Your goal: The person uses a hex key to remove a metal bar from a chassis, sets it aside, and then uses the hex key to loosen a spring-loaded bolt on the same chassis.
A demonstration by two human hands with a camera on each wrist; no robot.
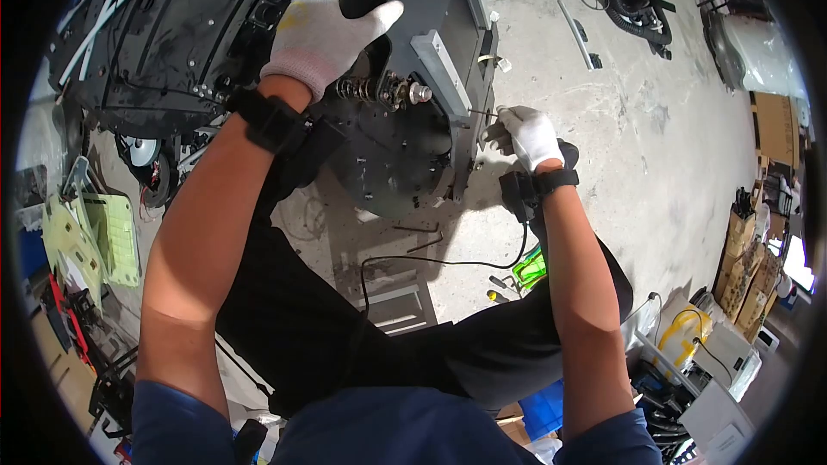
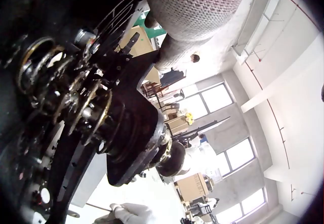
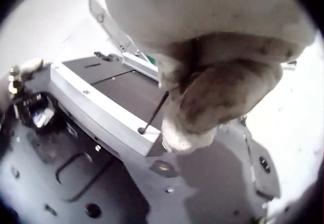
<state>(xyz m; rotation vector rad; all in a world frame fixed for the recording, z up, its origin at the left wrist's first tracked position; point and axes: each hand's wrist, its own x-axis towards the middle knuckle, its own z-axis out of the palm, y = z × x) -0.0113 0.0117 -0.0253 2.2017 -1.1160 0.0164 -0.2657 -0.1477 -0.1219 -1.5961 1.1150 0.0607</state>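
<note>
My gloved right hand (image 1: 527, 135) pinches a thin dark hex key (image 3: 158, 111). In the right wrist view the key's tip sits in a hole near the end of a pale metal bar (image 3: 101, 102), fixed to a dark metal frame (image 1: 452, 13). Curled, dirt-marked fingers (image 3: 228, 95) hide the rest of the key. My gloved left hand (image 1: 323, 21) lies over the upper part of the black assembly, thumb and index finger spread apart. Just below that hand is a coil-spring shock absorber (image 1: 379, 89), seen close up in the left wrist view.
Bent hex keys (image 1: 424, 241) lie on the concrete floor between my legs. By my right knee are a bright green object (image 1: 530, 269) and a yellow-tipped tool (image 1: 497, 296). A cable bundle (image 1: 633, 0) lies at the upper right. Boxes (image 1: 775, 129) line the right side.
</note>
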